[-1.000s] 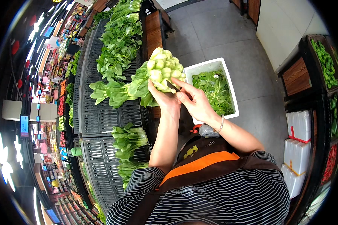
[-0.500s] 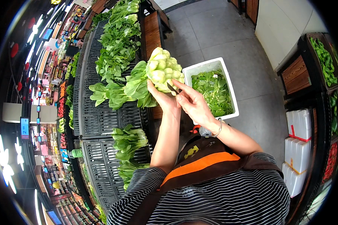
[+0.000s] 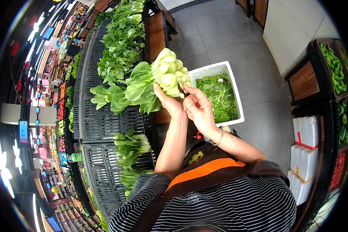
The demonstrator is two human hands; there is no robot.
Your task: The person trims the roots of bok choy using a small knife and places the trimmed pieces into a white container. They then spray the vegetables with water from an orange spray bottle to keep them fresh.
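Observation:
My left hand (image 3: 171,103) is wrapped round the underside of a bunch of bok choy (image 3: 168,71). Its pale stem ends point up and to the right, while the green leaves (image 3: 141,83) hang to the left above the rack. Against the lower right of the stem ends, my right hand (image 3: 199,110) has its fingers bent, the index fingertip touching the bunch. A small pale bit (image 3: 181,95) shows by these fingertips. Whatever else the right fingers grip is hidden.
Left, a black slatted rack (image 3: 100,123) carries leafy bunches (image 3: 131,147) and loose greens (image 3: 121,50). A white foam box (image 3: 239,92) with greens (image 3: 218,96) stands right of my hands. Stacked white boxes (image 3: 303,162) and a pepper shelf (image 3: 332,67) line the far right.
The bunch has tilted a little, turning its stem ends to the right. My right hand has shifted slightly down and left. A dark thin thing seen at its fingertips earlier no longer shows.

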